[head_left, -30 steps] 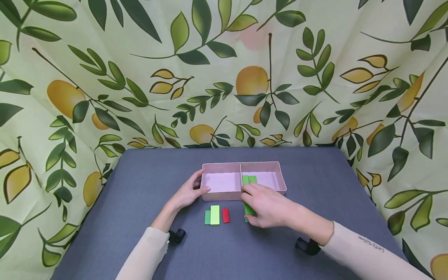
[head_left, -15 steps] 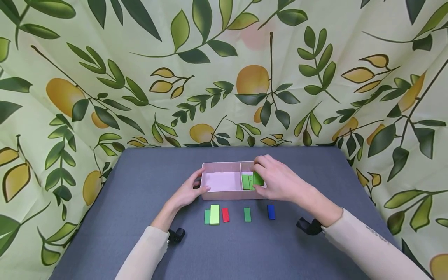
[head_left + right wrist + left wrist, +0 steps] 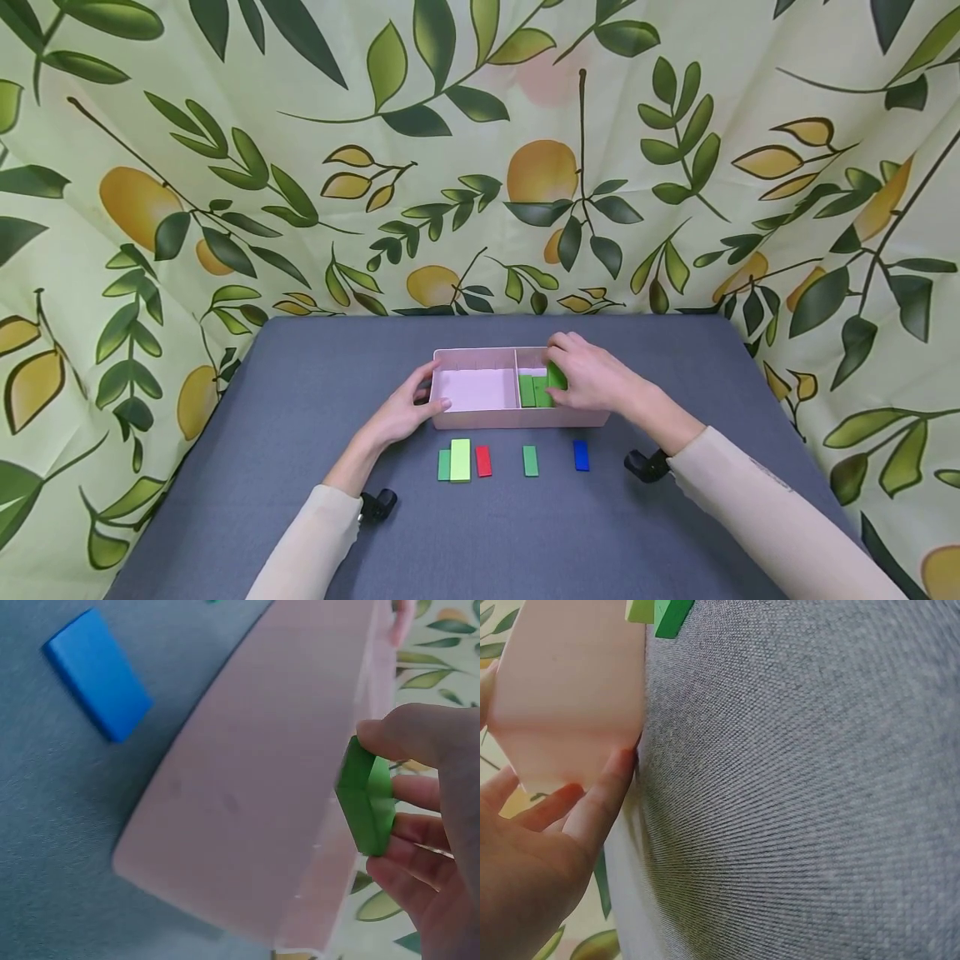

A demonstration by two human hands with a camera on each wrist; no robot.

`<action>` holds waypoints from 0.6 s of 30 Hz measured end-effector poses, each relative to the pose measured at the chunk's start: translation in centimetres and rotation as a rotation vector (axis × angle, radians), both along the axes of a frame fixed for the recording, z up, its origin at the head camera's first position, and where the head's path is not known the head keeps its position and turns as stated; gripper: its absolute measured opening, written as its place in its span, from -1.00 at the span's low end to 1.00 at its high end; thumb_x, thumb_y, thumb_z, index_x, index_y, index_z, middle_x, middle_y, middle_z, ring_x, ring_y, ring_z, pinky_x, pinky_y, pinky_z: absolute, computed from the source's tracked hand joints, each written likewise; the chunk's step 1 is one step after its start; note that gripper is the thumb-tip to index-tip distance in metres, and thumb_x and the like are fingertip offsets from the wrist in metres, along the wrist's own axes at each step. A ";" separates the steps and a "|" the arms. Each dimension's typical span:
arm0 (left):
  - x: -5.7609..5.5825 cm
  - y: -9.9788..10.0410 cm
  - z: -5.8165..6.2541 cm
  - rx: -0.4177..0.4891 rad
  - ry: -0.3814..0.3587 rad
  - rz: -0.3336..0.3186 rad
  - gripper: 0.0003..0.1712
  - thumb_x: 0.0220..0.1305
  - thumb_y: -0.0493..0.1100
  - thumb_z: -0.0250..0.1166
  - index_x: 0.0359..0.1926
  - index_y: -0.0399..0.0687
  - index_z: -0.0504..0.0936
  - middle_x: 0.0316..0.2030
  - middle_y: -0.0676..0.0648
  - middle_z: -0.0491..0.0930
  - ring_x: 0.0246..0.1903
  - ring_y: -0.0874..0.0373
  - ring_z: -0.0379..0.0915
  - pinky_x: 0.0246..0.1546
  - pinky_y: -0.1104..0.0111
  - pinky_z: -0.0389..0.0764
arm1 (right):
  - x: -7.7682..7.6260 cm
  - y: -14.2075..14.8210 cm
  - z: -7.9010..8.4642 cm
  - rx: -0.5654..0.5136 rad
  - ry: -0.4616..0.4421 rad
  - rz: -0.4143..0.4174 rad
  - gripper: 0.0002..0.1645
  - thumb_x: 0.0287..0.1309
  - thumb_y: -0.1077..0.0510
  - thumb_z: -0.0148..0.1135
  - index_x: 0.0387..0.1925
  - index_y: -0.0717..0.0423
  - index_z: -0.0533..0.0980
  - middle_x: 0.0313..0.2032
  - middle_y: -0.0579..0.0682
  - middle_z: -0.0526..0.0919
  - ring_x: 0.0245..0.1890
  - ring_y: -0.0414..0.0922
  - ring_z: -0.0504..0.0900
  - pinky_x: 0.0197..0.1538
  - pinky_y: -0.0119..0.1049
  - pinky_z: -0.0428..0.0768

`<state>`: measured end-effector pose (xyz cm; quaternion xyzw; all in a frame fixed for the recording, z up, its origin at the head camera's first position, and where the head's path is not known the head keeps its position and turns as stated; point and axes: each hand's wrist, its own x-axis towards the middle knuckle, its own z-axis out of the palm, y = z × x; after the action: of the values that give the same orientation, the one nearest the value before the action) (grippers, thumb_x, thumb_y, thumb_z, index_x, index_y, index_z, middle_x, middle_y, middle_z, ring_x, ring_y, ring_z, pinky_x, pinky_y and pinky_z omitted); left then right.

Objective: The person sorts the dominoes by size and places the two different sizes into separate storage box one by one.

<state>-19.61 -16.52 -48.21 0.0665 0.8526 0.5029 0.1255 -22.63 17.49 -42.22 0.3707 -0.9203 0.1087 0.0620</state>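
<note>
My left hand [image 3: 405, 408] holds the left end of a pink two-compartment box [image 3: 483, 420]; in the left wrist view its fingers touch the end wall. My right hand [image 3: 588, 371] pinches a green block [image 3: 365, 799] between thumb and fingertips over the right compartment. Beside that held block, two green blocks [image 3: 527, 392] lie in the compartment against the divider. The left compartment holds nothing visible. My right fingers partly cover the held block in the head view.
In front of the box lie a dark green block [image 3: 444, 466], a light green block [image 3: 461, 461], a red block [image 3: 483, 461], a green block [image 3: 531, 461] and a blue block [image 3: 581, 456]. A leaf-patterned cloth [image 3: 450, 208] hangs behind the grey table [image 3: 360, 358].
My right hand has carried the green block from the table in front up into the right compartment, uncovering the green and blue blocks there. My left hand has stayed on the box.
</note>
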 end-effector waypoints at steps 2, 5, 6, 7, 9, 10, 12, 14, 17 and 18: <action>0.0 -0.1 0.0 0.002 -0.001 -0.001 -0.09 0.34 -0.04 0.39 0.59 0.15 0.13 0.53 -0.19 0.11 0.40 -0.32 0.21 0.33 -0.24 0.23 | -0.4 0.1 -0.6 0.022 -0.044 -0.014 -0.56 0.01 0.03 0.52 -0.10 0.15 0.62 -0.07 0.02 0.55 -0.14 -0.04 0.45 -0.21 -0.17 0.53; 0.0 -0.1 0.0 0.009 -0.003 -0.002 -0.09 0.34 -0.04 0.39 0.59 0.14 0.13 0.53 -0.19 0.12 0.39 -0.30 0.23 0.32 -0.22 0.25 | -1.0 0.2 -1.5 0.056 -0.092 -0.023 -0.55 -0.01 0.02 0.53 -0.12 0.16 0.63 -0.11 0.00 0.53 -0.18 -0.05 0.44 -0.21 -0.16 0.51; 0.0 -0.1 0.0 0.011 -0.003 -0.004 -0.09 0.34 -0.04 0.39 0.59 0.14 0.13 0.53 -0.19 0.12 0.39 -0.30 0.24 0.32 -0.22 0.26 | -1.1 0.2 -1.7 0.066 -0.102 -0.022 -0.55 -0.01 0.02 0.54 -0.13 0.16 0.63 -0.12 -0.01 0.53 -0.19 -0.05 0.44 -0.21 -0.16 0.51; 0.0 -0.2 0.0 0.011 -0.001 -0.004 -0.09 0.34 -0.04 0.39 0.59 0.13 0.13 0.53 -0.19 0.12 0.38 -0.30 0.25 0.32 -0.21 0.27 | -1.3 0.3 -1.9 0.073 -0.109 -0.020 -0.55 -0.02 0.01 0.55 -0.14 0.15 0.63 -0.14 -0.02 0.52 -0.20 -0.06 0.44 -0.21 -0.16 0.51; -0.1 -0.2 0.0 0.014 0.000 -0.004 -0.09 0.34 -0.05 0.39 0.59 0.13 0.14 0.53 -0.19 0.13 0.38 -0.29 0.26 0.32 -0.20 0.27 | -1.7 0.3 -2.3 0.089 -0.131 -0.018 -0.56 -0.03 0.01 0.56 -0.15 0.14 0.63 -0.16 -0.04 0.51 -0.20 -0.07 0.43 -0.19 -0.17 0.51; -0.1 -0.2 0.0 0.014 0.001 -0.005 -0.09 0.34 -0.04 0.39 0.59 0.13 0.14 0.53 -0.19 0.13 0.37 -0.29 0.26 0.32 -0.20 0.27 | -1.8 0.2 -2.4 0.096 -0.144 -0.017 -0.57 -0.03 0.00 0.57 -0.16 0.12 0.63 -0.16 -0.05 0.51 -0.20 -0.08 0.44 -0.18 -0.17 0.51; -0.1 -0.2 0.0 0.012 0.004 -0.004 -0.09 0.34 -0.04 0.40 0.59 0.13 0.14 0.52 -0.20 0.13 0.37 -0.29 0.27 0.32 -0.20 0.28 | -2.2 0.1 -2.6 0.116 -0.178 -0.019 -0.58 -0.01 0.00 0.57 -0.17 0.10 0.63 -0.15 -0.07 0.50 -0.18 -0.09 0.44 -0.15 -0.18 0.51; -0.1 -0.2 0.0 0.011 0.006 -0.003 -0.09 0.34 -0.03 0.40 0.58 0.13 0.15 0.52 -0.20 0.14 0.36 -0.29 0.28 0.31 -0.21 0.28 | -2.4 0.0 -2.8 0.135 -0.219 -0.021 -0.59 0.01 -0.01 0.56 -0.15 0.08 0.63 -0.14 -0.07 0.50 -0.16 -0.11 0.44 -0.11 -0.19 0.52; -0.1 -0.2 -0.1 0.009 0.012 -0.005 -0.10 0.34 -0.03 0.40 0.58 0.12 0.15 0.51 -0.21 0.15 0.36 -0.29 0.28 0.31 -0.21 0.28 | -2.7 -0.2 -3.0 0.162 -0.257 -0.019 -0.59 0.03 -0.01 0.56 -0.13 0.07 0.64 -0.11 -0.07 0.50 -0.13 -0.12 0.45 -0.05 -0.19 0.55; -0.1 -0.2 -0.1 0.008 0.013 -0.006 -0.10 0.34 -0.03 0.40 0.58 0.12 0.15 0.51 -0.21 0.15 0.36 -0.30 0.28 0.31 -0.21 0.28 | -2.8 -0.2 -3.1 0.171 -0.264 -0.016 -0.59 0.04 -0.01 0.56 -0.12 0.07 0.64 -0.10 -0.07 0.50 -0.12 -0.13 0.46 -0.03 -0.19 0.55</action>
<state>-19.71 -16.69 -48.30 0.0728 0.8511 0.5056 0.1210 -25.38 17.25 -45.29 0.3498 -0.9293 0.0773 -0.0904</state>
